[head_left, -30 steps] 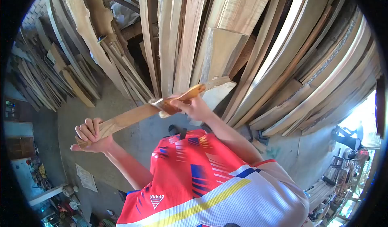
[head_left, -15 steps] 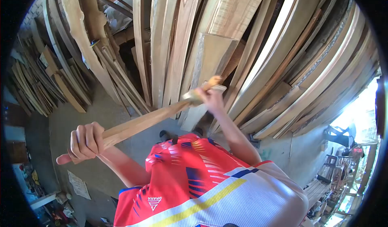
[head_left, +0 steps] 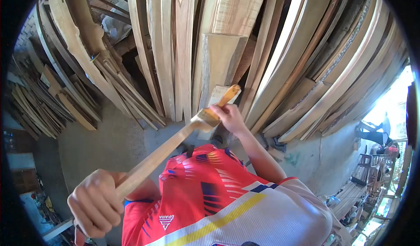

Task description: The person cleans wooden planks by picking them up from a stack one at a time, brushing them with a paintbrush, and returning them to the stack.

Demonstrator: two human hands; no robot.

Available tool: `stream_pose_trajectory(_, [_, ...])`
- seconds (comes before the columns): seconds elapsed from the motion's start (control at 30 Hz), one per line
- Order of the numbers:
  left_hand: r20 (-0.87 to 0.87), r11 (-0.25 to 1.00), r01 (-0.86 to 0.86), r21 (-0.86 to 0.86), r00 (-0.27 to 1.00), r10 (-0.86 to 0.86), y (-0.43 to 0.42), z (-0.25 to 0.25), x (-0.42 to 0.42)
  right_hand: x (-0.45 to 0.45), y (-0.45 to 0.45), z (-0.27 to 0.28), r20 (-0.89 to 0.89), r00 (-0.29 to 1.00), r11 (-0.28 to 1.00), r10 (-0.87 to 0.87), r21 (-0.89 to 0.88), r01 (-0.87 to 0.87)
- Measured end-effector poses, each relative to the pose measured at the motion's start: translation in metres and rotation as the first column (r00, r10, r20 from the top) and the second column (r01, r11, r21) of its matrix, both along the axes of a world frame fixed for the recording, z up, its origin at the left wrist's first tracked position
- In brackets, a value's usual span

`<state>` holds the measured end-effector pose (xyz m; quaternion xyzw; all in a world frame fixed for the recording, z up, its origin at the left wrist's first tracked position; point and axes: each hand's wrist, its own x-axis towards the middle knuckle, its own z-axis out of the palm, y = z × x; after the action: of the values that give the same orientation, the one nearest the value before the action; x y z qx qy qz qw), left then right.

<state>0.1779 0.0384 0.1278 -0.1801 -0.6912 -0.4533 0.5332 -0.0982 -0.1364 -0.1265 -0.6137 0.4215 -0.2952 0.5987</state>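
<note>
A long, narrow wooden stick [head_left: 151,154] slants from the lower left up toward the middle. Fingers of my left hand [head_left: 97,202] are wrapped around its near end, close to the camera. In my right hand [head_left: 230,118] is a paintbrush [head_left: 228,96] with an orange-brown handle, pinched between thumb and fingers. Its pale bristles lie against the far part of the stick. A pale flat end shows behind the brush handle; whether it belongs to the stick I cannot tell.
Many long boards [head_left: 183,49] lean in a row ahead. Thinner offcuts [head_left: 35,108] stand at the left. Under everything lies a concrete floor [head_left: 105,145]. To the right are a slatted wooden bench [head_left: 350,198], clutter and a bright opening.
My left hand has come down and nearer the camera, so the stick slants more steeply. The brush and my right hand have shifted slightly down and show less blur.
</note>
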Motion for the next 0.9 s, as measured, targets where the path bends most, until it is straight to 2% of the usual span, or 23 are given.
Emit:
stream_pose_trajectory(0.07, [0.003, 0.995, 0.082, -0.047, 0.997, -0.082, -0.011, 0.013, -0.012, -0.012, -0.007, -0.01, 0.056, 0.988, 0.989, -0.143, 0.04, 0.141])
stream_pose_trajectory(0.1, [0.008, 0.988, 0.123, -0.088, 0.992, -0.123, -0.019, 0.016, -0.016, -0.022, -0.015, -0.021, -0.011, 0.982, 0.98, -0.188, 0.066, 0.188])
stream_pose_trajectory(0.13, [-0.01, 0.989, 0.115, -0.088, 0.993, -0.116, -0.024, 0.017, -0.018, -0.03, -0.017, 0.003, -0.05, 0.97, 0.969, -0.236, 0.061, 0.239])
stream_pose_trajectory(0.2, [-0.043, 0.991, 0.095, -0.098, 0.994, -0.1, -0.029, 0.018, -0.02, -0.048, -0.03, -0.006, 0.031, 0.93, 0.929, -0.367, -0.038, 0.368])
stream_pose_trajectory(0.27, [-0.049, 0.992, 0.044, -0.114, 0.998, -0.05, -0.035, 0.015, -0.026, -0.075, -0.044, -0.005, -0.097, 0.908, 0.913, -0.407, -0.033, 0.406])
stream_pose_trajectory(0.3, [-0.053, 0.992, 0.024, -0.124, 0.998, -0.031, -0.038, 0.014, -0.027, -0.081, -0.048, -0.001, -0.065, 0.888, 0.89, -0.456, -0.005, 0.456])
stream_pose_trajectory(0.4, [-0.072, 0.987, -0.004, -0.16, 0.997, -0.008, -0.043, 0.013, -0.03, -0.107, -0.058, -0.007, -0.14, 0.873, 0.884, -0.467, -0.104, 0.456])
stream_pose_trajectory(0.43, [-0.096, 0.988, -0.027, -0.151, 0.995, 0.013, -0.043, 0.013, -0.033, -0.112, -0.06, -0.008, -0.174, 0.864, 0.882, -0.472, -0.102, 0.461])
stream_pose_trajectory(0.53, [-0.161, 0.987, -0.112, -0.114, 0.983, 0.093, -0.045, 0.011, -0.04, -0.11, -0.056, -0.018, -0.099, 0.87, 0.876, -0.483, -0.077, 0.477])
stream_pose_trajectory(0.6, [-0.198, 0.982, -0.177, -0.071, 0.967, 0.161, -0.05, 0.002, -0.043, -0.106, -0.05, -0.02, -0.162, 0.876, 0.891, -0.454, -0.079, 0.447])
stream_pose_trajectory(0.63, [-0.12, 0.98, -0.191, -0.053, 0.976, 0.183, -0.051, -0.003, -0.037, -0.103, -0.047, -0.02, -0.193, 0.877, 0.898, -0.441, -0.079, 0.434])
stream_pose_trajectory(0.73, [-0.035, 0.989, -0.137, -0.053, 0.99, 0.136, -0.049, -0.015, -0.024, -0.087, -0.034, -0.026, -0.099, 0.902, 0.907, -0.421, -0.045, 0.419])
stream_pose_trajectory(0.83, [0.049, 0.992, -0.107, -0.063, 0.993, 0.11, -0.04, -0.026, -0.002, -0.086, -0.029, -0.028, -0.177, 0.897, 0.914, -0.405, -0.035, 0.405])
stream_pose_trajectory(0.9, [0.048, 0.973, -0.23, 0.035, 0.972, 0.228, -0.03, -0.036, 0.007, -0.085, -0.029, -0.035, -0.17, 0.898, 0.912, -0.406, -0.012, 0.41])
